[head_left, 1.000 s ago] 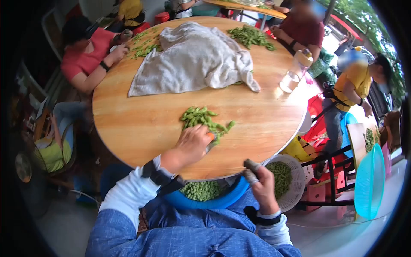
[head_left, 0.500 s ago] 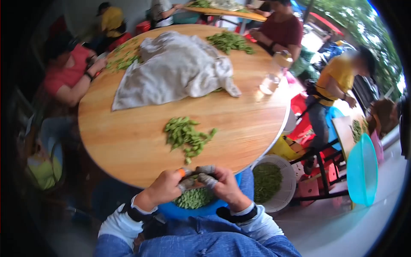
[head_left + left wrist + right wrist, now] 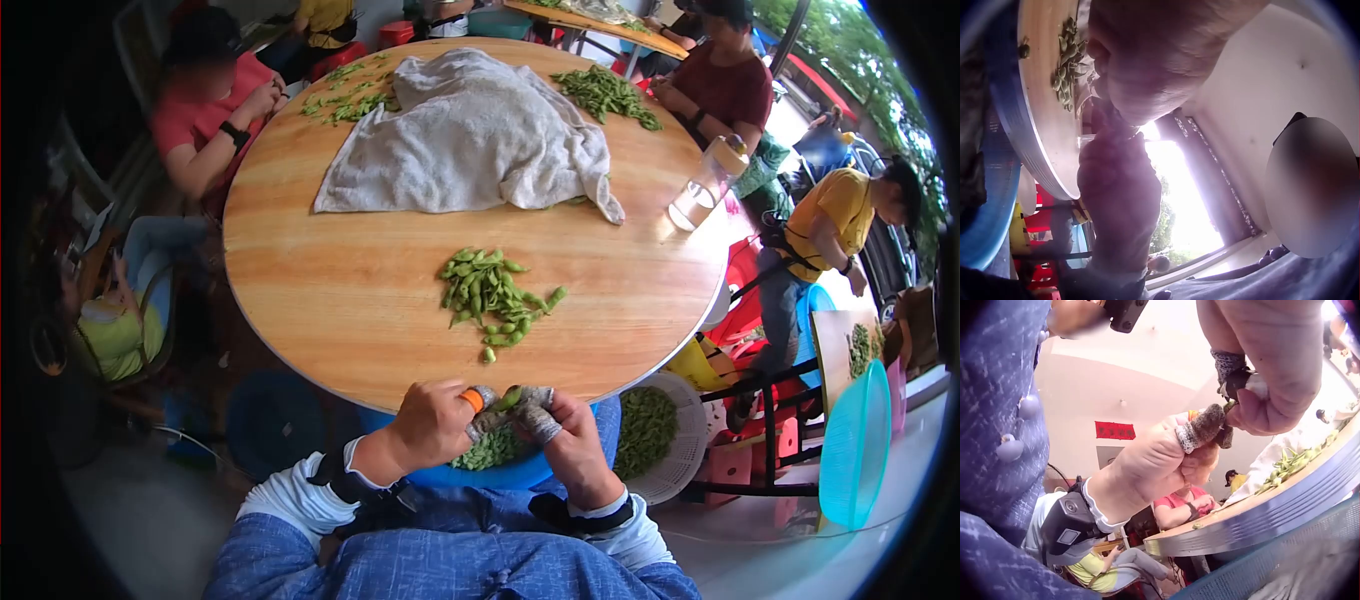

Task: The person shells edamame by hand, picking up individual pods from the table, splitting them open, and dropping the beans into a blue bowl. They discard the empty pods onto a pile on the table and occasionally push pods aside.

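Note:
Over the near table edge, both hands meet at the fingertips around one green soybean pod [image 3: 509,397]. My left hand [image 3: 418,428] pinches its left end; an orange band circles one finger. From the other side my right hand [image 3: 583,452] pinches the pod between thumb and finger. Grey knitted covers wrap the thumb and fingertips of both hands, as the right wrist view shows on the left thumb cover [image 3: 1207,425]. Just below sits a blue basin [image 3: 470,478] holding shelled green beans [image 3: 482,452]. A pile of soybean pods [image 3: 480,285] lies ahead on the round table [image 3: 330,300].
A white cloth [image 3: 470,140] covers a mound mid-table. Toward the right edge stands a clear bottle [image 3: 700,190]. A white basket [image 3: 690,440] of green pods is beside my right knee. Other people sit around the table, with more pods [image 3: 605,92] at the far side.
The left hand has drawn back from the pile to the table edge and met the right hand, which came inward. A green pod now shows between their fingertips.

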`<act>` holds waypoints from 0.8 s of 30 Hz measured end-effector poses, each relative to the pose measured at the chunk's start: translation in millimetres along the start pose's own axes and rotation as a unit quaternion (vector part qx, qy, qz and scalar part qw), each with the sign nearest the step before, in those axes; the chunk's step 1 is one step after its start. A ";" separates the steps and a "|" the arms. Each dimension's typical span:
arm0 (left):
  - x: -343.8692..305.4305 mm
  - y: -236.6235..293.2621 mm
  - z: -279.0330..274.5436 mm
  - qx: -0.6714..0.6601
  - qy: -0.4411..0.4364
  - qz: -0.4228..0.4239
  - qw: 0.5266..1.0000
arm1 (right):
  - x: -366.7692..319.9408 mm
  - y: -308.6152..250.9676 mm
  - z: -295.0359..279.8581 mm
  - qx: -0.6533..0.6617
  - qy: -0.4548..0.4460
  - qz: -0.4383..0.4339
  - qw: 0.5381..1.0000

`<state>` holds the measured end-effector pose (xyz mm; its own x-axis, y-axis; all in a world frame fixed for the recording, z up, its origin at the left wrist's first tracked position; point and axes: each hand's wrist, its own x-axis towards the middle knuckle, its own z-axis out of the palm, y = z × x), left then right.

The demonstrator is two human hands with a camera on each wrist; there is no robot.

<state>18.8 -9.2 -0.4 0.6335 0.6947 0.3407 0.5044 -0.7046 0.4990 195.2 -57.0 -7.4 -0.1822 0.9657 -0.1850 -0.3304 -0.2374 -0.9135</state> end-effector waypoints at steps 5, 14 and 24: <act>0.9 4.6 -4.1 0.007 0.016 0.023 1.000 | 1.8 0.0 2.9 0.017 0.005 -0.014 1.000; -7.5 1.6 -3.7 0.035 -0.001 0.024 0.999 | 5.1 5.2 3.6 0.012 -0.029 -0.018 0.999; -14.6 -0.3 7.6 -0.253 0.014 -0.073 0.965 | 6.6 11.7 5.6 0.072 -0.039 -0.014 0.997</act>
<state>13.8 -20.2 -11.6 0.5581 0.7895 0.2553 0.2318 -0.4437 0.8657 185.0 -54.1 -17.3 -0.2406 0.9623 -0.1270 -0.4646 -0.2291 -0.8554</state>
